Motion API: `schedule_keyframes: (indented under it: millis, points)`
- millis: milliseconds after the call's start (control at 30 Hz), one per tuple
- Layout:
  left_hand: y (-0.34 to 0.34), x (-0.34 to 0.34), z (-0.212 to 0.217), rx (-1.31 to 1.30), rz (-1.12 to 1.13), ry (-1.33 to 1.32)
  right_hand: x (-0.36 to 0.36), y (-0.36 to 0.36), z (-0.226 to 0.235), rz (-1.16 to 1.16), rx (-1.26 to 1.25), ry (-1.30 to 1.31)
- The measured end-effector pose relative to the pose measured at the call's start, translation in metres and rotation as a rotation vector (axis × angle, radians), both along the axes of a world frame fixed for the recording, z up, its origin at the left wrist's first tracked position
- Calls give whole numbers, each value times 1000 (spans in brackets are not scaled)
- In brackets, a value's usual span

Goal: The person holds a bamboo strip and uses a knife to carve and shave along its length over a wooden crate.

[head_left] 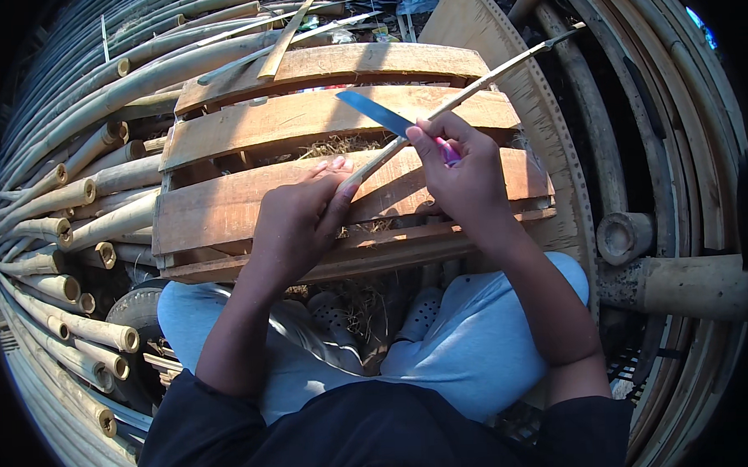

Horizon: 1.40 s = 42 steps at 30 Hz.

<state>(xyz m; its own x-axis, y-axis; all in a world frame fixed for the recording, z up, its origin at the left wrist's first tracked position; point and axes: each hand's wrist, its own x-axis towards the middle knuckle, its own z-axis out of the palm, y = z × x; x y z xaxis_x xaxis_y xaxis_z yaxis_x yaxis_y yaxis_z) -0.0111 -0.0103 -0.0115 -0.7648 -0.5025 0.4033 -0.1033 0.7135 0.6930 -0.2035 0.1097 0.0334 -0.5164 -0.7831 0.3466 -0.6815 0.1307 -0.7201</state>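
A thin bamboo stick [500,71] runs slantwise over a slatted wooden bench, its far end pointing up and to the right. My left hand [295,216] grips its near end, with the thumb along it and the fingers over the front slats. In my right hand [464,171] is a knife [374,112] with a pink handle, mostly covered by my fingers. The blade points up and to the left and crosses the stick close to my right fingers. Whether its edge cuts into the stick cannot be seen.
The slatted bench [216,208] stands before my knees, with dry shavings [338,146] between its slats. Thin split strips [285,41] lie at its far edge. Bamboo poles [92,192] are stacked at left; a cut bamboo piece [625,238] and long poles stand at right.
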Motion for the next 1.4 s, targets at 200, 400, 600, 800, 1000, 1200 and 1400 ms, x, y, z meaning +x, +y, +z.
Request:
schedule_keyframes:
  millis: [200, 400, 600, 800, 1000, 1200, 1400]
  points:
    - [3, 2, 11, 166, -4, -72, 12, -3, -10, 51, -158, 22]
    - [3, 3, 13, 219, 10, -109, 9, -2, -1, -101, -44, 101]
    - [3, 7, 16, 237, -4, -68, -6, -7, 6, -238, -68, 172]
    - [1, 5, 21, 313, -1, -116, -22, -2, 8, -155, 1, -58]
    - [4, 7, 13, 226, 19, -54, -57, 2, 25, -421, 261, 166]
    - [-1, 9, 10, 179, 0, -79, -39, -6, 8, -278, 309, 101]
    - [-2, 13, 15, 257, -6, -177, -39, -6, 12, -245, 327, -13]
